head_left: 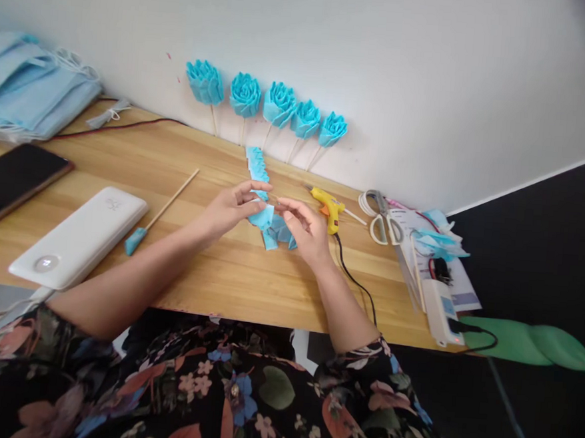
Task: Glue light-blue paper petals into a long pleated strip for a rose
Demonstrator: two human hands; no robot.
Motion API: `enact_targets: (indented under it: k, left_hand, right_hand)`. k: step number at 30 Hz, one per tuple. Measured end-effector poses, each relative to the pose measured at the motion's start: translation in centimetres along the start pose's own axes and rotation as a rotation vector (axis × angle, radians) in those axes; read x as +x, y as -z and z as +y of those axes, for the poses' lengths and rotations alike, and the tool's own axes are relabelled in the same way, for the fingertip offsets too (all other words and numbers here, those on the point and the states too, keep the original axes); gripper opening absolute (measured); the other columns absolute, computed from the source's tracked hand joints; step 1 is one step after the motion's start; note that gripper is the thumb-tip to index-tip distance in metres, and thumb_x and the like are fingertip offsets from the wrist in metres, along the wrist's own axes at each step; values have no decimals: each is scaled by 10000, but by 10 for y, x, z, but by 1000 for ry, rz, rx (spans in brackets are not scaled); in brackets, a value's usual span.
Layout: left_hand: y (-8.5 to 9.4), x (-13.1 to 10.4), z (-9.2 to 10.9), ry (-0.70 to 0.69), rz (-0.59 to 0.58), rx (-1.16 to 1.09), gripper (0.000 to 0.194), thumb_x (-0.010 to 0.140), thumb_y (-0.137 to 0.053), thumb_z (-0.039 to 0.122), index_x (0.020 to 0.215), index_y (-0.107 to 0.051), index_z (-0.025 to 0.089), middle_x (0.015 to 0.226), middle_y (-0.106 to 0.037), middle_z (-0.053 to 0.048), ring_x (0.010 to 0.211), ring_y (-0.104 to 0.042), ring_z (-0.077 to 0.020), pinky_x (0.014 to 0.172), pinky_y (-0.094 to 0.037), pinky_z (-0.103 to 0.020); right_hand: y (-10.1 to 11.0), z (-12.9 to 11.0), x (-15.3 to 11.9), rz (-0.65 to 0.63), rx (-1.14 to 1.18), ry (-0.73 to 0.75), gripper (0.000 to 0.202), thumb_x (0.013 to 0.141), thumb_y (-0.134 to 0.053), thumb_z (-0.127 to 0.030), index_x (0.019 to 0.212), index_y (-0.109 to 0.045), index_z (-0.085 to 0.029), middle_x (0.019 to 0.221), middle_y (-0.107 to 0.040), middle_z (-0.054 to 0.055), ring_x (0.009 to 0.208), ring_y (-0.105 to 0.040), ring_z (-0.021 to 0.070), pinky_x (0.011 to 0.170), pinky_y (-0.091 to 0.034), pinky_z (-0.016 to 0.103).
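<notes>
Pinching a light-blue piece point(260, 217) over the middle of the table point(178, 278), the left hand point(226, 208) has its thumb pressed on the material, its other fingers partly hidden. The right hand point(309, 233) is just beside it, fingers drawn close together; whether they grip anything cannot be told, since the narrow space between the hands is blurred. Folded blue material point(280, 230) lies partly covered by the right hand, and a notched blue strip point(257, 166) runs back toward the wall point(406, 87), its near end hidden. Five stemmed blue flowers point(280, 105) lean there. The phone point(19, 176) and stacked masks point(31, 94) are cut off at the left edge. From the rear of the yellow glue gun point(328, 205) sticks a white rod point(355, 217). The white power bank point(84, 234) has a lit display point(45, 263) and a faint raised mark, neither legible; print on the papers point(463, 284) near the power strip point(438, 316) is too small to read.
</notes>
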State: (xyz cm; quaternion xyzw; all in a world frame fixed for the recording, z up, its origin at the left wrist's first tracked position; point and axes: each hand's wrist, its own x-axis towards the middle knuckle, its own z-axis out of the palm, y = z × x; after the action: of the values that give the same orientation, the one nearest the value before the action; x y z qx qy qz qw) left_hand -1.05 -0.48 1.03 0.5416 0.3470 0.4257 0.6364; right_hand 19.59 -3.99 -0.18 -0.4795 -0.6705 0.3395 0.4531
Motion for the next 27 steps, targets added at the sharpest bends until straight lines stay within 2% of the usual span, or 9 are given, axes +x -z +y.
enact_targets:
  k: [4,7,10,14,17,21,27]
  left_hand:
    - [-2,0,-4,-87,19,42,364,818,-756,272,1161,-688,173,815,-672,10,751,-627,-137,746,-489,-281]
    - [-3,1,-6,-137,5,98,373,832,-749,308,1174,-681,175,815,-664,8,764,-625,-141,750,-491,-281]
    - [-2,1,-5,-207,42,207,365,876,-710,395,1175,-680,189,968,-720,-47,884,-661,-178,816,-516,-310]
    - [0,1,-4,-467,142,500,279,850,-746,393,1062,-716,213,1193,-732,-101,1136,-654,-263,1010,-499,-413]
    - [1,3,-8,-612,117,723,235,815,-782,325,1027,-737,235,1288,-706,-110,1234,-622,-304,1108,-446,-483]
    - [2,6,-14,-609,118,881,221,825,-721,209,1041,-745,252,1360,-685,-99,1270,-612,-310,1107,-443,-499]
    - [5,6,-12,-586,113,809,156,873,-686,229,1005,-769,233,1251,-740,-116,1199,-660,-305,1068,-463,-490]
  right_hand:
    - [-10,2,-4,-61,7,-23,374,896,-677,-371,1256,-708,-273,1053,-774,33,923,-712,195,920,-587,415]
    - [-16,5,-5,-20,9,-55,352,874,-665,-327,1218,-706,-264,971,-754,20,864,-689,179,872,-590,390]
    - [-18,7,-3,56,50,-119,307,876,-661,-359,1161,-702,-253,972,-754,26,860,-688,176,827,-593,367]
    - [-17,12,0,121,170,-166,341,858,-685,-411,1154,-688,-242,993,-764,41,843,-687,170,781,-593,345]
    - [-17,15,1,117,213,-183,372,847,-691,-419,1175,-686,-243,1025,-768,45,860,-690,166,782,-592,336]
    - [-17,13,1,103,191,-199,385,842,-685,-417,1187,-699,-246,998,-748,31,843,-673,159,765,-580,329]
    - [-16,11,0,116,183,-172,380,830,-687,-405,1170,-715,-236,905,-701,11,754,-618,143,695,-561,312]
